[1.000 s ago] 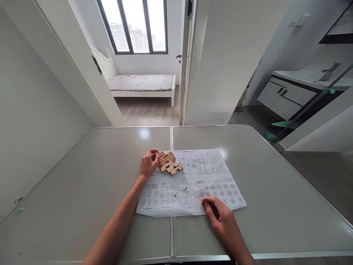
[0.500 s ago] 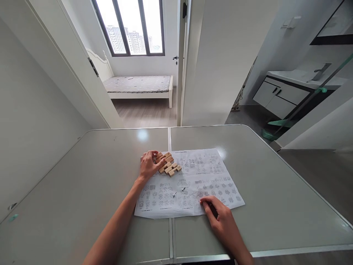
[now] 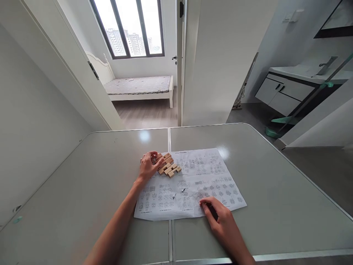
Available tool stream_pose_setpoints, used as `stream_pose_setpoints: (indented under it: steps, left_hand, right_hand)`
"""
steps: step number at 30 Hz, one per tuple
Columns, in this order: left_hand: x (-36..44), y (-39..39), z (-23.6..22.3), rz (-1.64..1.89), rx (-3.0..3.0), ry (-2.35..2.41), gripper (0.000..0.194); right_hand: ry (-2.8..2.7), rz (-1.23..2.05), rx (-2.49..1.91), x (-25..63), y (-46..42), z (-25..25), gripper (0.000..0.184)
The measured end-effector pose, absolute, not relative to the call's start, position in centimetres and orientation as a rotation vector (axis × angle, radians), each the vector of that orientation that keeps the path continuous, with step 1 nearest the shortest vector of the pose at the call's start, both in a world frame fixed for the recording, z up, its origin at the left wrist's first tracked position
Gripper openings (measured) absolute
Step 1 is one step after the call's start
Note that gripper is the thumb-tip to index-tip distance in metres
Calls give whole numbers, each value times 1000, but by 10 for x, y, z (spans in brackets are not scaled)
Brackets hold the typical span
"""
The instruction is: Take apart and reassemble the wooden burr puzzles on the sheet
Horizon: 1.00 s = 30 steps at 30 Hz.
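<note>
My left hand (image 3: 147, 167) curls around the left end of a row of notched wooden blocks (image 3: 168, 165), its thumb and fingers resting against them. The blocks lie side by side at a slant, light wood with cut-outs and a few small marks; my fingers hide those at the left. Beneath them is a creased white sheet (image 3: 215, 173) printed with rows of small line diagrams. My right hand (image 3: 216, 215) rests at the sheet's lower right edge, thumb and forefinger closed together; whether anything is between them cannot be seen.
Two tiny dark-and-silver pieces, one (image 3: 174, 196) lower and one (image 3: 183, 190) higher, lie on the sheet's middle. A grey-green table (image 3: 88, 184) with a metal rim and central seam carries everything. Beyond it are a doorway, a bed (image 3: 140, 85) and a washbasin cabinet (image 3: 286, 88).
The camera view has shifted slightly. Both hands, the wooden blocks and the sheet stay almost where they were.
</note>
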<state>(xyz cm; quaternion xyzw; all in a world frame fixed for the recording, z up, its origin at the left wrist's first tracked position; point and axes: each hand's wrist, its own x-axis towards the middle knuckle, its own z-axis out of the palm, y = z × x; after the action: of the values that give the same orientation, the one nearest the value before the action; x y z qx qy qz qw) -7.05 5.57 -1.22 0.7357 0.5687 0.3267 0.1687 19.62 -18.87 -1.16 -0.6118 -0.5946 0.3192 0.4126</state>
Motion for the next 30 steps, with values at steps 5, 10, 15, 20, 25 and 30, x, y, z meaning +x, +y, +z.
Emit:
stream_pose_setpoints:
  steps: [5,10,15,20,25,30]
  left_hand:
    - [-76,64,-4,801,2142,1585,63]
    - [-78,78,10,593,2235,1585,68]
    - [-70,87,26,362,2309,1623,58]
    - [-58,89,43,143,2358,1666,56]
    - [-53,83,59,-46,2381,1704,63]
    - [-51,79,66,-149,2411,1719,61]
  right_hand:
    - [-1518,784,-1527,196,-188,-15,25]
    - [-1532,772,-1518,197,-188,-15,25]
    - [-1523,798,-1526,197,-189,-15,25]
    - [-1531,816,-1522,197,-189,-15,25]
    - [-1541,807,-1513,198,-189,-15,23]
    - [-1540,797,-1504,197,-188,-16,22]
